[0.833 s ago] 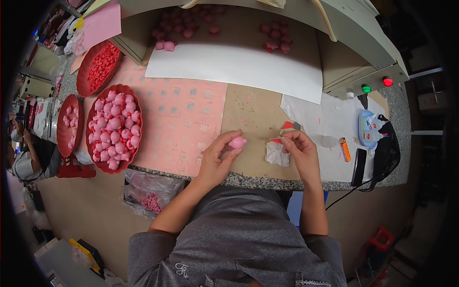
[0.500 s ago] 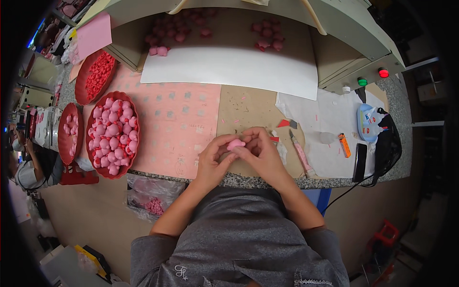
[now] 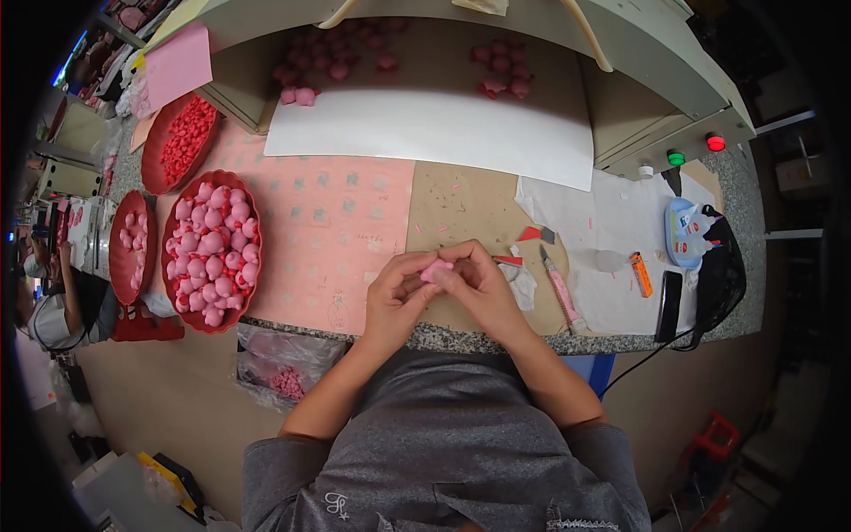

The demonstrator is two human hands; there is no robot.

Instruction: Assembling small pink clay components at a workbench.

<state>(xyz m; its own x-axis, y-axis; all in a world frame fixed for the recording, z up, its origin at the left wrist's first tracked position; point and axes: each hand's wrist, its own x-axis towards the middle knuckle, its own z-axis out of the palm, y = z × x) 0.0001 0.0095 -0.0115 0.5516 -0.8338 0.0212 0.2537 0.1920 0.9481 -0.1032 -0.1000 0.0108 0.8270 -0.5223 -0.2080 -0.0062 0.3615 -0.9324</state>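
Between my two hands, just above the front edge of the table, is a small pink figurine piece (image 3: pixel 434 269). My left hand (image 3: pixel 398 288) grips it from the left with fingers and thumb curled. From the other side my right hand (image 3: pixel 474 282) pinches it, thumb across the front. Fingers cover much of the piece, so its full shape is hidden. To the left, a red scalloped bowl (image 3: pixel 255 282) is heaped with pink round-headed figurines (image 3: pixel 211 241) that have red parts. Right of my hands lie a pink-handled craft knife (image 3: pixel 559 288) and a red-and-grey scrap (image 3: pixel 535 234).
A second bowl (image 3: pixel 152 168) holds small red pieces, and a third (image 3: pixel 118 253) a few pink ones. Ahead stands a grey hooded machine (image 3: pixel 656 97) with figurines inside on white paper (image 3: pixel 425 133). An orange lighter (image 3: pixel 641 275), a phone (image 3: pixel 669 306) and a black bag (image 3: pixel 722 275) lie right.
My hands stay at nearly the same place with the pink piece between them; the fingers have shifted only slightly around it. The whole view has moved a little.
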